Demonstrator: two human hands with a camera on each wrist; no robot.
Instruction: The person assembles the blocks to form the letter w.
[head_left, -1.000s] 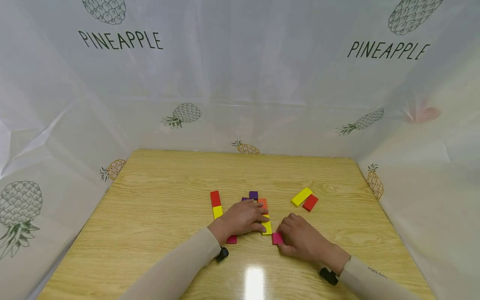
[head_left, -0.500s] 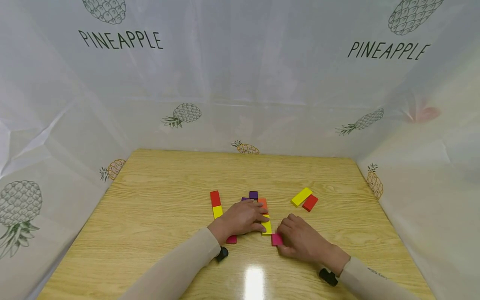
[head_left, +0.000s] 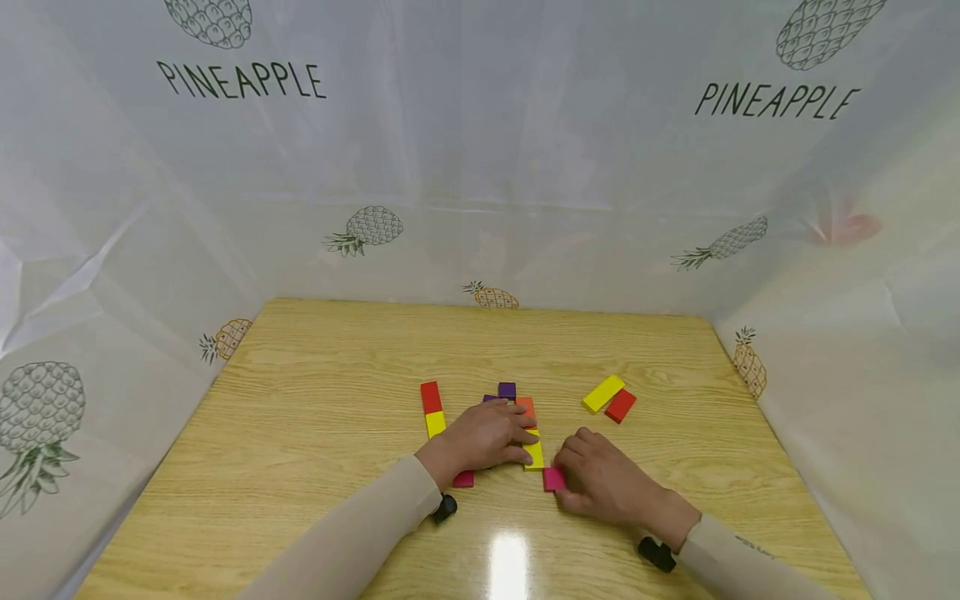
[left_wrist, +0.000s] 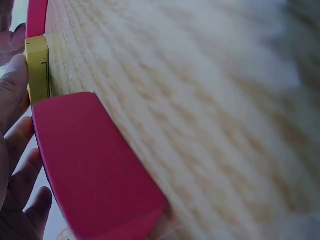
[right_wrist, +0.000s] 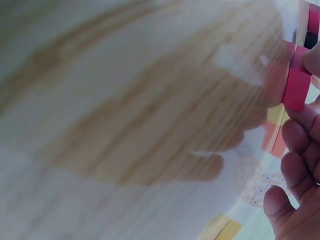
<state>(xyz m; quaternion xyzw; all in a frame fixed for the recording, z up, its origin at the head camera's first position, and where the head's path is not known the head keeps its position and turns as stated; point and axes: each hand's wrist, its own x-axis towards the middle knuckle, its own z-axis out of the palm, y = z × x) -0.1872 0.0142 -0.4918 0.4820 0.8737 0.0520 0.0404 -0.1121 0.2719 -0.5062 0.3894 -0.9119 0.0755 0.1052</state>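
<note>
My left hand (head_left: pixel 487 435) lies over the column's right side, its fingers extended onto a yellow block (head_left: pixel 534 455) and an orange block (head_left: pixel 527 408) set end to end. My right hand (head_left: pixel 603 479) pinches a pink block (head_left: pixel 554 478) between thumb and fingers, flat on the table by the yellow block's near corner. The right wrist view shows that pink block (right_wrist: pixel 298 90) at the fingertips. Under the left forearm runs a second line: a red block (head_left: pixel 431 397), a yellow block (head_left: pixel 436 425) and a pink block (head_left: pixel 463 479); its middle is hidden by the hand.
Two purple blocks (head_left: pixel 507 390) sit behind the left fingers, one partly covered. A loose yellow block (head_left: pixel 603 393) and a red block (head_left: pixel 621 406) lie to the right on the wooden table (head_left: pixel 337 358). A pineapple-print sheet (head_left: pixel 480 150) surrounds the table's back and sides.
The pink block in the right hand has shifted very slightly toward the person over the last second. The left hand stays in place.
</note>
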